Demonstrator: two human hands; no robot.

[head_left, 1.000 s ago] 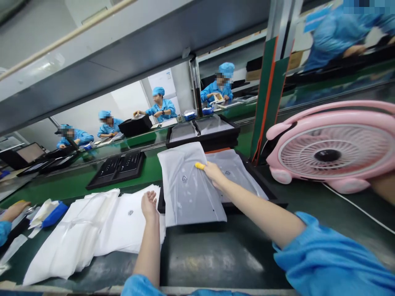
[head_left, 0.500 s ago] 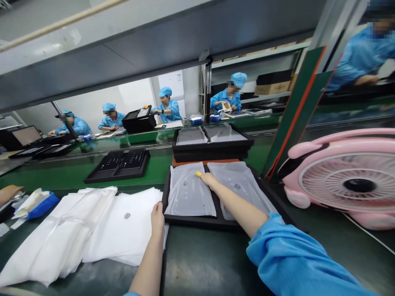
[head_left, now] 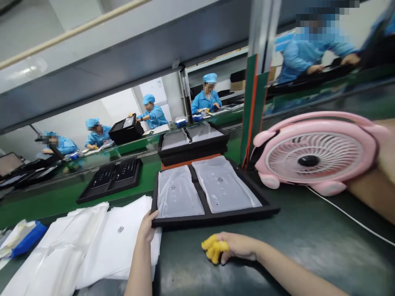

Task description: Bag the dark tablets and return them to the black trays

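A black tray [head_left: 202, 193] stands in front of me with two compartments. In the left one lies a flat item in a translucent bag [head_left: 177, 197], and the right one holds another bagged item [head_left: 225, 187]. My left hand [head_left: 148, 226] grips the tray's front left corner, its thumb up on the rim. Yellow covers wrap the fingers of my right hand [head_left: 224, 248], which is over the green bench in front of the tray, apart from it. Its fingers are loosely bent with gaps between them, and nothing shows in them.
Left of the tray lie stacks of white bags [head_left: 120, 238] beside a blue-and-white pack [head_left: 29, 240]. Behind are a tray with black panels [head_left: 109, 179] and stacked trays [head_left: 193, 148]. A pink fan [head_left: 317, 154] stands right. Several co-workers sit across the line.
My right hand has left the bagged item in the left compartment and moved down to the bench front. My left hand remains at the tray's corner. The view has swung right.
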